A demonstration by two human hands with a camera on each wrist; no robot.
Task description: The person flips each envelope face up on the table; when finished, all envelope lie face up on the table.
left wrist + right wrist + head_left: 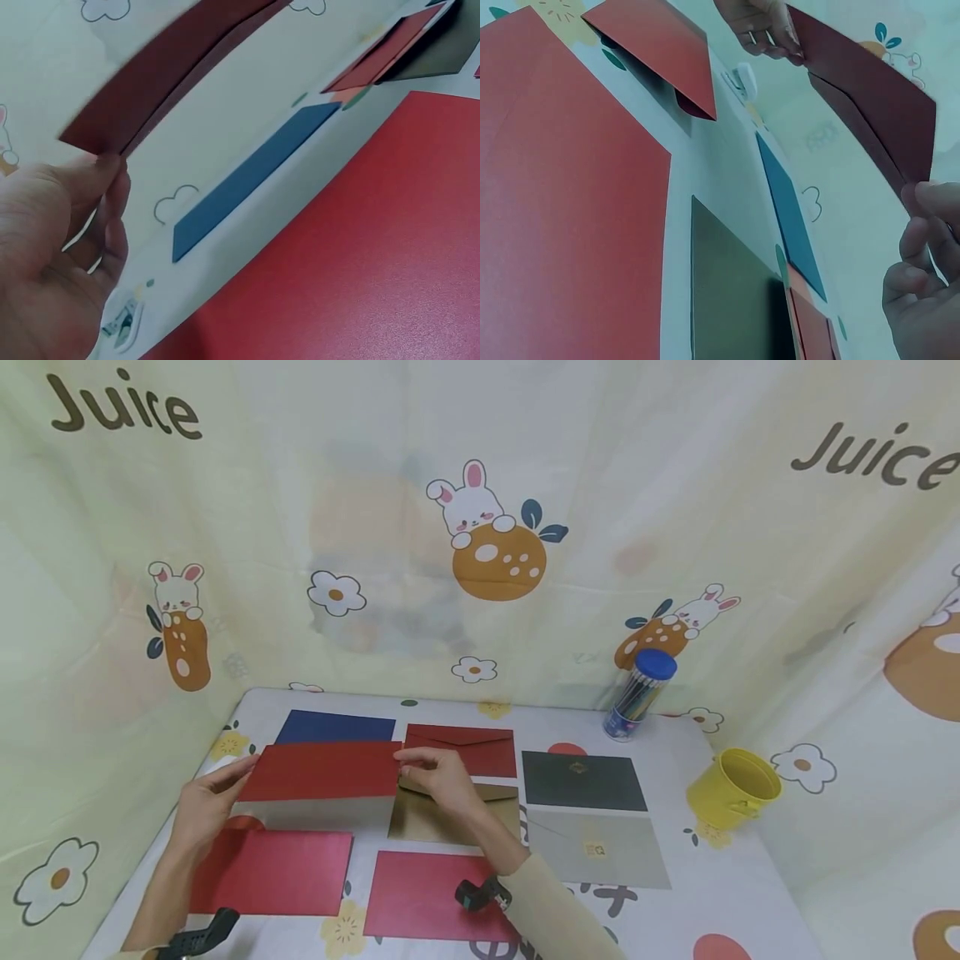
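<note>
Above table [697, 893], red envelope [321, 771] between both hands.

A cartoon-print table [697, 893] carries flat envelopes [272, 870], a pen tube [639, 695] and a yellow bucket [733, 789].

Four red envelopes [318, 770], one blue [335, 727], one gold [431, 818], one black [583, 781] and one grey [600, 847]; one pen tube [637, 695]; one yellow cup [731, 787].

Red envelope [318, 770] held up; blue envelope [335, 727], black envelope [581, 781], gold envelope [427, 818] and grey envelope [596, 850] on the white flower-printed counter [720, 893]; yellow cup [733, 787], blue-lidded pen tube [637, 695]
</note>
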